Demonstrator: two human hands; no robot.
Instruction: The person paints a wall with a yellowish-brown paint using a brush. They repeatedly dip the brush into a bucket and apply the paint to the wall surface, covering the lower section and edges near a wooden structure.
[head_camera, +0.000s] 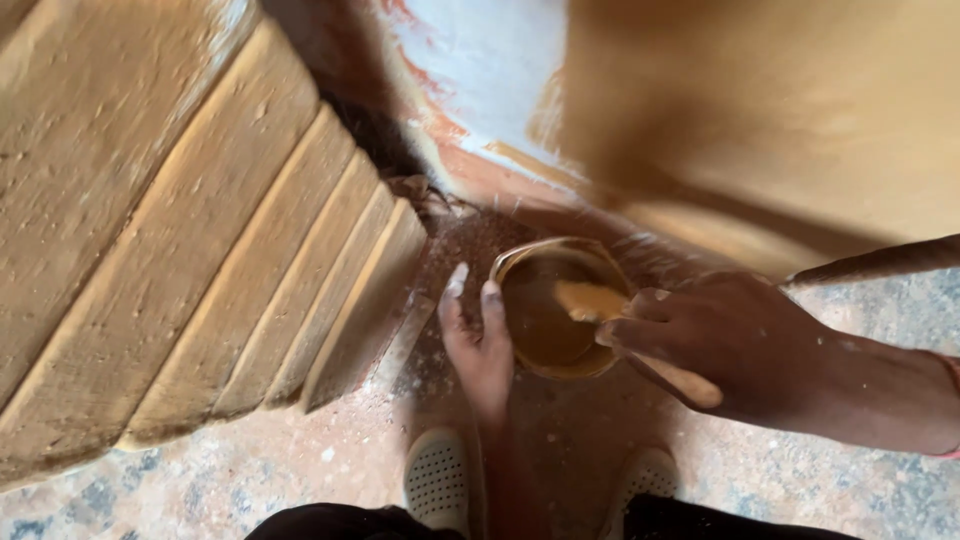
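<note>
The right hand (720, 345) has its grip closed on a paint-coated stick (640, 340), slanting down into the round bowl of brown paint (555, 310) on the floor. The left hand (478, 340), fingers open, touches the bowl's side.

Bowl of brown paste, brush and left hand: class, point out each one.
Bowl of brown paste (545, 340), head view, on the paste surface.
Brush (590, 300), head view, on its coated head.
Left hand (478, 345), head view, on its back.

Building site, mud-plastered stepped moulding (200, 250), dusty floor (300, 470), half-painted wall (480, 70)
</note>
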